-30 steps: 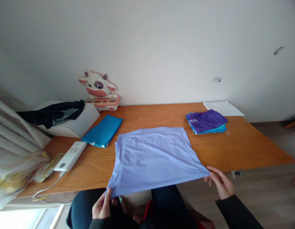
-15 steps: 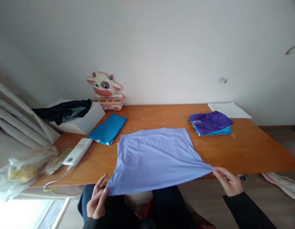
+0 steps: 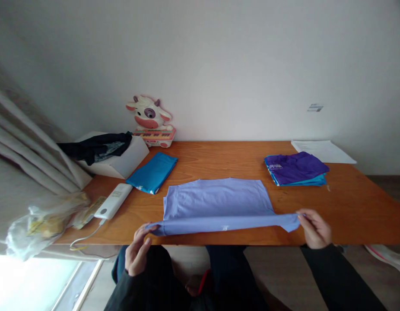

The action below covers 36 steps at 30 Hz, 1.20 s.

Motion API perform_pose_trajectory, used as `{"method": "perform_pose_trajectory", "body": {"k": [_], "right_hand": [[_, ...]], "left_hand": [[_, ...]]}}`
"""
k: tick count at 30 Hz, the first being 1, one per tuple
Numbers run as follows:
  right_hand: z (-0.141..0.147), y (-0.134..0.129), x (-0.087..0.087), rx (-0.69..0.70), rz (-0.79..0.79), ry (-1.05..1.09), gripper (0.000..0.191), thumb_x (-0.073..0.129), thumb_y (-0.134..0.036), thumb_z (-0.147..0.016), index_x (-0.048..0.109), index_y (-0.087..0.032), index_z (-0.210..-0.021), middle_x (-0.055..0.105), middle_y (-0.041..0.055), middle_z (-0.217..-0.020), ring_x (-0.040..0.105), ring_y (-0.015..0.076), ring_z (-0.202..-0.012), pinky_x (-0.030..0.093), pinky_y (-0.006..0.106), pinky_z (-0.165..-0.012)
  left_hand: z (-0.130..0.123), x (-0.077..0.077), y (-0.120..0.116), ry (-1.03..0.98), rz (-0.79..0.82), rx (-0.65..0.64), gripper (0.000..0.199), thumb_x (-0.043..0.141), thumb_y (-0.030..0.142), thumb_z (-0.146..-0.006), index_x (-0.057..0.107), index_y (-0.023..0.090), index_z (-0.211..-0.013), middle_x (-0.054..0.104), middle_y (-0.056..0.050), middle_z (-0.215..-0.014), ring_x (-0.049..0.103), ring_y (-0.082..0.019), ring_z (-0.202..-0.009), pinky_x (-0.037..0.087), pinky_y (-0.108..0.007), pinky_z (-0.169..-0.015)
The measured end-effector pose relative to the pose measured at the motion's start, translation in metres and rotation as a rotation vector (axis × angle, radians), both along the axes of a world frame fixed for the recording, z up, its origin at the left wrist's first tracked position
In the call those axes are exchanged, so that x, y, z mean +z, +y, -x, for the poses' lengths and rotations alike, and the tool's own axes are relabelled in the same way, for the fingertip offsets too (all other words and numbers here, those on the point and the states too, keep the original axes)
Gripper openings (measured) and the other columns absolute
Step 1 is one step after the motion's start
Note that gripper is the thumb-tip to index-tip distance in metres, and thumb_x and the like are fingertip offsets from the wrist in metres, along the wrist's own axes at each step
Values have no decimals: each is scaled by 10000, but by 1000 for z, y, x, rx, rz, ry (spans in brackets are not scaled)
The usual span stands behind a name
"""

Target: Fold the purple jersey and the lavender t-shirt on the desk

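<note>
A light purple cloth (image 3: pixel 216 198) lies on the wooden table, its near part lifted and folded back over itself, with a small white mark on the raised strip. My left hand (image 3: pixel 138 250) pinches the left end of that strip at the table's front edge. At the other end, my right hand (image 3: pixel 315 228) grips the right corner, slightly blurred. Between the two hands the strip is stretched nearly straight.
Behind the cloth are a folded blue cloth (image 3: pixel 153 172) and a purple-and-blue stack (image 3: pixel 295 168). Further left are a white box (image 3: pixel 130 157), cow toy (image 3: pixel 151 119), white device (image 3: pixel 114 201) and plastic bag (image 3: pixel 41 226). White sheet (image 3: pixel 323 151) at back right.
Both hands have raised the near edge of the purple cloth and moved it away from my body, so it now folds back over the rest. The view has shifted slightly.
</note>
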State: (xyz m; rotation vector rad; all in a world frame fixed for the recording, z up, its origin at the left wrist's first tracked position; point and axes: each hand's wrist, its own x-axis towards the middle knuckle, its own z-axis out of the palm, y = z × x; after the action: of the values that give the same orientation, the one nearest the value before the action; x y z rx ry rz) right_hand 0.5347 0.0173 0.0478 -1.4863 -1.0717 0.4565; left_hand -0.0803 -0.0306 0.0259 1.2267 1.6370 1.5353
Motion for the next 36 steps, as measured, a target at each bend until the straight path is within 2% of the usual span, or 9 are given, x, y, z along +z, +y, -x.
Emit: {"method": "perform_pose_trajectory", "body": {"k": [3,7,11,17,22,27,30,33,36], "right_hand": [[4,62,-2,38,11,-33,560,794,-756,-798,724,-237,-996,787,106,-900,731,264,-773,594,379,-715],[23,140,-3,101,-3,-111,555,705,-804,-847,684,-264,-974,784,99,-886,733,273,-803,614,410,-771],[32,181,-16,167,41,-217,535,659,-809,-866,689,-282,-953,809,100,-960,772,320,-970,630,492,-930],[30,191,-29,180,84,-232,482,662,-726,-897,733,-267,-1026,824,99,-1058,794,326,-1072,615,484,-1017],[27,194,-31,174,92,-159,538,730,-744,-847,756,-236,-1024,833,117,-1089,799,321,-1057,623,438,-1001],[19,196,-42,144,70,-88,597,776,-758,-815,781,-200,-1029,840,130,-1023,794,332,-987,624,461,-961],[16,197,-47,143,39,-34,586,831,-745,-767,805,-202,-985,838,106,-969,788,300,-920,635,424,-887],[14,196,-46,139,23,4,558,871,-720,-735,823,-210,-955,833,89,-933,772,258,-830,629,356,-733],[15,193,-43,175,20,110,541,902,-653,-748,829,-209,-1050,835,85,-936,643,159,-560,498,281,-480]], "left_hand": [[-5,11,49,4,-63,-94,577,806,640,-829,809,177,-1174,777,-173,-1267,649,-414,-1328,425,-566,-1244],[-23,25,122,140,-35,-89,602,809,577,-845,769,154,-1272,748,-180,-1298,721,-350,-1147,581,-465,-1009],[-32,20,166,388,-33,-103,468,711,387,-893,768,148,-1291,747,-182,-1289,709,-354,-1161,592,-458,-972],[-31,-7,170,587,-100,-62,364,605,297,-982,764,175,-1286,728,-177,-1326,683,-354,-1282,526,-489,-1152],[-31,-11,168,594,-109,-24,421,588,344,-1031,721,187,-1398,666,-176,-1469,639,-334,-1388,497,-454,-1206],[-27,-16,171,605,-78,-47,462,590,341,-1041,687,178,-1463,642,-181,-1510,616,-345,-1431,503,-462,-1211],[-24,-22,172,636,-74,-24,458,589,343,-1044,681,206,-1472,645,-156,-1522,640,-328,-1407,553,-450,-1157],[-23,-24,173,652,-53,3,471,599,351,-1031,663,215,-1478,655,-141,-1516,672,-308,-1353,630,-410,-986],[-23,-23,173,664,-54,18,559,641,362,-998,604,165,-1520,669,-168,-1480,735,-271,-1125,638,-391,-877]]}}
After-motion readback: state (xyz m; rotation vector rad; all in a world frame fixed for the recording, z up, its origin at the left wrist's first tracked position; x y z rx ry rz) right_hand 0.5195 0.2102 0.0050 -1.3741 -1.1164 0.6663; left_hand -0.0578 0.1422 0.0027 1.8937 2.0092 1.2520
